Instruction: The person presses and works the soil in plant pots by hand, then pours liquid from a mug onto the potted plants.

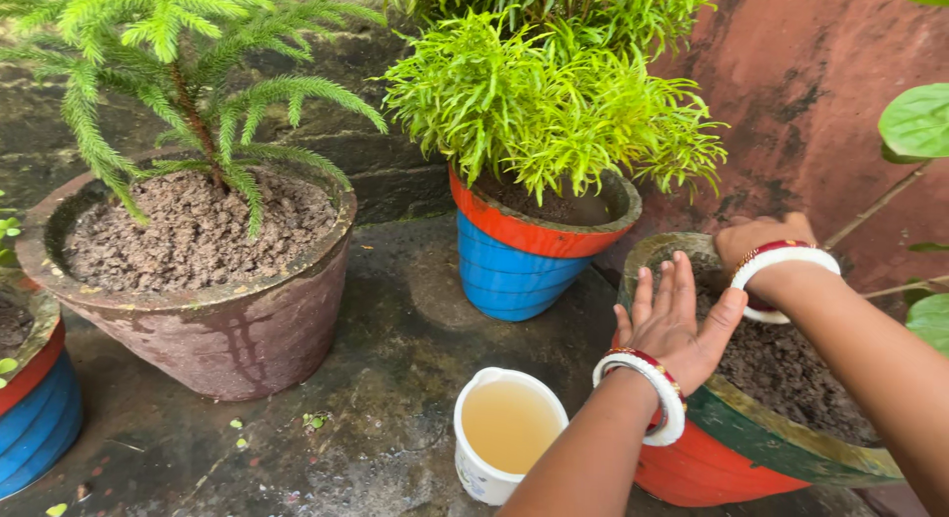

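My left hand (675,321) lies flat with fingers spread over the near rim of a painted pot (736,456) banded red and green, filled with dark soil (781,364). My right hand (756,235) curls over the far rim of the same pot; its fingers are hidden behind the wrist. Both wrists wear white and red bangles. A white mug (502,434) of yellowish liquid stands on the ground just left of my left forearm.
A large weathered clay pot (222,324) with a small conifer stands at left. A blue and orange pot (514,265) with a bushy light-green plant sits at centre back. Another blue pot (35,418) is at the left edge. A reddish wall (820,92) rises behind; the ground is wet stone.
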